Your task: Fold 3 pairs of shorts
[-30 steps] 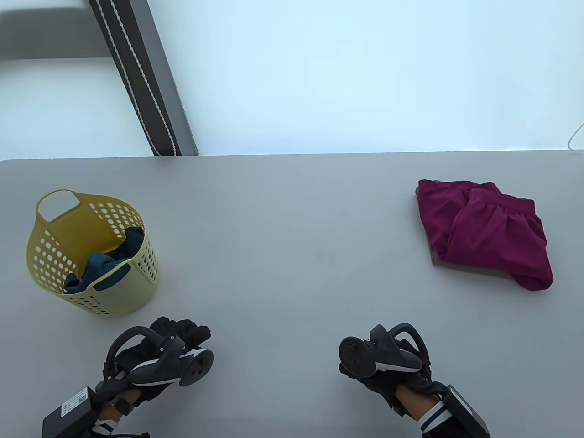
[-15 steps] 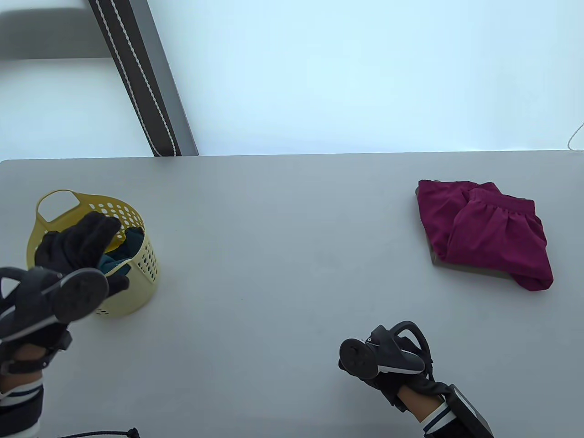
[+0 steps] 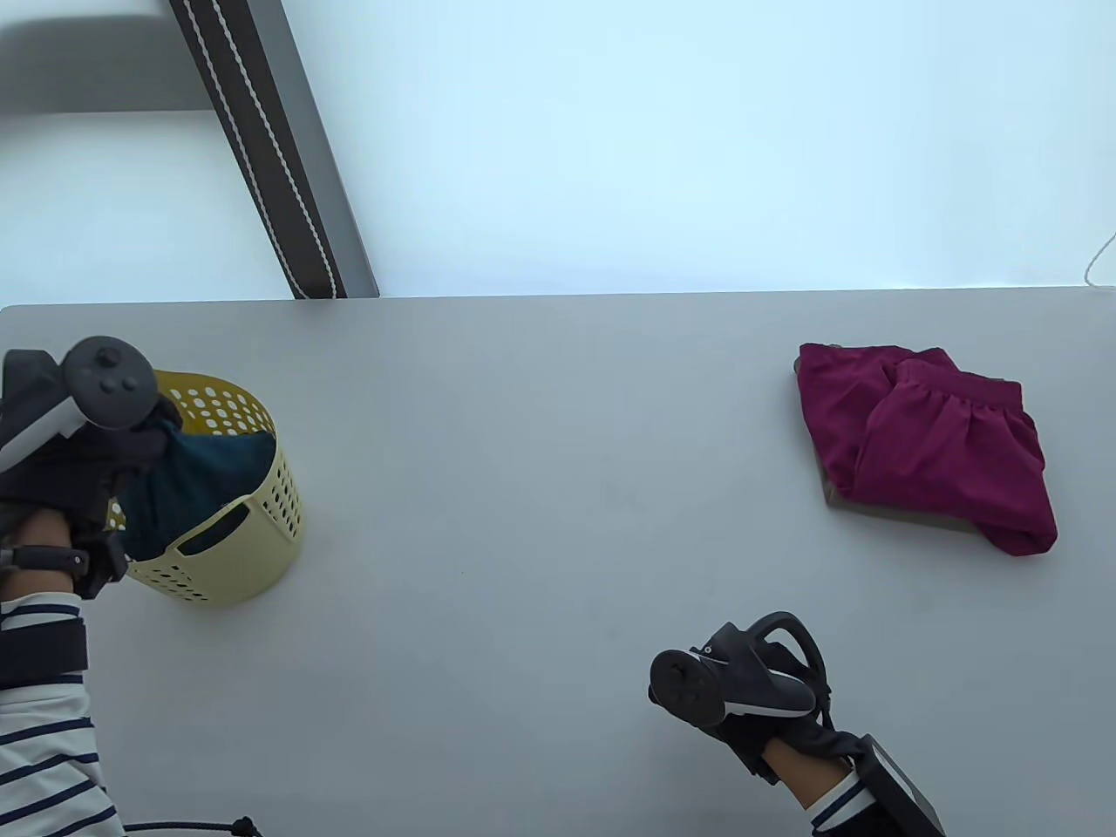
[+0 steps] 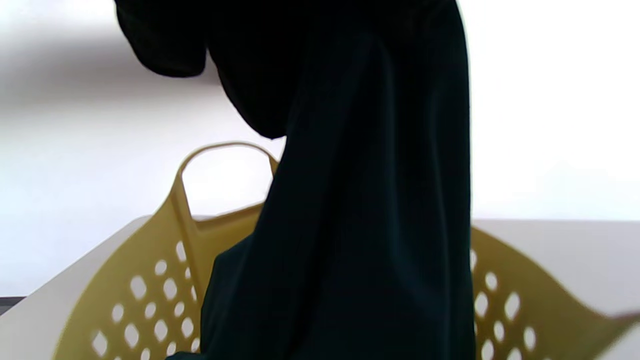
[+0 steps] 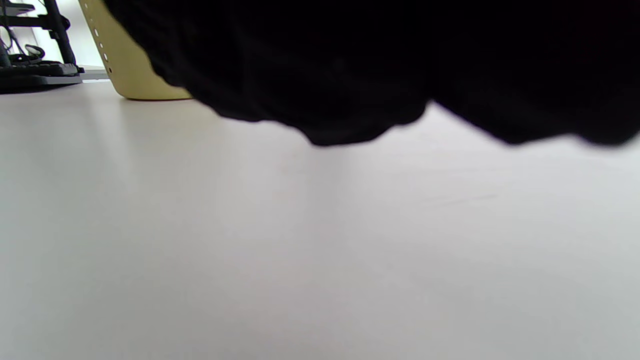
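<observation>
Currently I log the teal shorts half out of the yellow basket, gripped by my left hand. Maroon shorts lie folded on a tan pair far right, so probably one pair remains. Right hand rests near the table's front edge; grip unclear. No writing legible.
</observation>
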Motion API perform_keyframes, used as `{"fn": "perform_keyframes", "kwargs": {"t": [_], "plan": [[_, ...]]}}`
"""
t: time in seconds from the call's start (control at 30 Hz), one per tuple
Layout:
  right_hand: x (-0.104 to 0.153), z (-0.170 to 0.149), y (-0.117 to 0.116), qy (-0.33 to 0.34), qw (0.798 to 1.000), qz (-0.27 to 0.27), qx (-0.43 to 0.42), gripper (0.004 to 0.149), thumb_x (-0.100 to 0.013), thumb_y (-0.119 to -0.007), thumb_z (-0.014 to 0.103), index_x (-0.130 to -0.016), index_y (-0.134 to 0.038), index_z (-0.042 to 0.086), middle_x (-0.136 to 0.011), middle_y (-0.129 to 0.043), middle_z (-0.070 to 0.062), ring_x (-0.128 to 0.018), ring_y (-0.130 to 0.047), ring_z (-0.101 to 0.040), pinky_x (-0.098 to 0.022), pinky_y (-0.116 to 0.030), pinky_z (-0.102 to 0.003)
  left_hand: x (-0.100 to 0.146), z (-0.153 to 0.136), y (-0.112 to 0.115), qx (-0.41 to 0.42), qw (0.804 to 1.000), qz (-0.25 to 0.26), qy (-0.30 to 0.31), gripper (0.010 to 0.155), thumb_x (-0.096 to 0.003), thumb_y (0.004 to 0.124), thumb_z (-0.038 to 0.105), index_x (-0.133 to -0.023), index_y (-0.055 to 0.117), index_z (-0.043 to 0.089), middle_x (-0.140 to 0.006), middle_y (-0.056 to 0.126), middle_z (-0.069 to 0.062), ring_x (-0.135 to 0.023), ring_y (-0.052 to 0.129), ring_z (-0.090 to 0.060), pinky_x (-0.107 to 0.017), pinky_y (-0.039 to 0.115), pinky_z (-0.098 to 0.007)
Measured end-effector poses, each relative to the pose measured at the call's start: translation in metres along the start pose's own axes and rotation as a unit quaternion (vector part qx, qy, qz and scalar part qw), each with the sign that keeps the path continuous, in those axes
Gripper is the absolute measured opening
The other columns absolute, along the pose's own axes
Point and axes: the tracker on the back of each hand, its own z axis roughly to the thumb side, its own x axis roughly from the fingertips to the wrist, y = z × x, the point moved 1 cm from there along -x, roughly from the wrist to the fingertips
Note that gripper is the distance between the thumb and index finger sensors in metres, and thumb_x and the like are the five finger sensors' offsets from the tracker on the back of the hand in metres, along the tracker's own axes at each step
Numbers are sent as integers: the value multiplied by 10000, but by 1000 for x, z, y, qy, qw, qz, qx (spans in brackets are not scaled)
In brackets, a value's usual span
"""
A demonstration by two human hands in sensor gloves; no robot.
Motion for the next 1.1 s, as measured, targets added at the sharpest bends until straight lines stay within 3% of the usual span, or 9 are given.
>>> {"fn": "perform_keyframes", "kwargs": {"t": [0.07, 0.17, 0.27, 0.33, 0.5, 0.7, 0.77, 0.93, 1.1], "plan": [[1, -1, 1, -1, 1000, -5, 2, 386, -466, -667, 475, -368, -897, 181, -187, -948, -32, -37, -945, -192, -122, -827, -400, 16, 10, -46, 40, 994, 102, -6, 328, -536, 621, 326, -859, 670, 295, -636, 924, 76, -741, 989, -224, -673, 756, -575], [2, -1, 3, -2, 1000, -11, 3, 386, -466, -666, 475, -371, -898, 181, -191, -950, -33, -40, -948, -193, -124, -828, -402, 40, 25, -97, 90, 975, 204, 21, 322, -548, 594, 324, -863, 651, 290, -607, 901, 76, -716, 980, -208, -670, 761, -570], [4, -3, 8, -7, 1000, -25, 7, 385, -466, -666, 475, -372, -898, 181, -193, -951, -33, -42, -950, -193, -125, -829, -401, 78, 49, -153, 152, 936, 308, 80, 319, -557, 577, 331, -868, 637, 295, -587, 884, 87, -697, 970, -187, -677, 763, -556], [7, -5, 13, -16, 999, -47, 12, 385, -466, -666, 475, -373, -898, 182, -194, -952, -32, -42, -951, -192, -124, -830, -400, 97, 66, -173, 189, 914, 338, 125, 320, -562, 569, 336, -874, 630, 294, -576, 876, 92, -685, 967, -176, -679, 764, -552], [14, -11, 26, -41, 994, -99, 13, 385, -467, -665, 475, -373, -899, 183, -192, -953, -31, -40, -952, -189, -121, -831, -398, 123, 102, -193, 236, 864, 400, 196, 325, -571, 554, 350, -890, 603, 310, -589, 862, 111, -708, 957, -153, -695, 764, -538], [23, -20, 39, -89, 981, -170, 15, 385, -468, -666, 473, -374, -900, 182, -195, -955, -31, -42, -955, -189, -121, -833, -398, 135, 130, -211, 338, 773, 472, 256, 331, -595, 506, 357, -924, 514, 319, -657, 813, 125, -790, 900, -139, -743, 719, -532], [25, -22, 42, -103, 976, -192, 12, 385, -470, -665, 472, -376, -899, 181, -196, -956, -33, -42, -955, -189, -121, -833, -398, 137, 137, -216, 347, 754, 491, 266, 331, -597, 501, 355, -927, 501, 321, -667, 805, 122, -804, 887, -144, -754, 703, -535], [32, -29, 49, -131, 962, -240, -1, 386, -475, -663, 468, -383, -898, 176, -202, -956, -36, -47, -957, -192, -123, -833, -400, 116, 162, -212, 330, 786, 454, 261, 334, -598, 503, 354, -930, 501, 319, -672, 806, 120, -809, 886, -147, -752, 702, -538], [34, -31, 50, -136, 959, -247, -5, 385, -477, -663, 466, -386, -898, 174, -205, -957, -39, -49, -959, -194, -125, -833, -403, 65, 200, -166, 284, 853, 362, 246, 336, -596, 506, 356, -931, 506, 317, -669, 811, 122, -801, 894, -147, -741, 712, -537]]}}
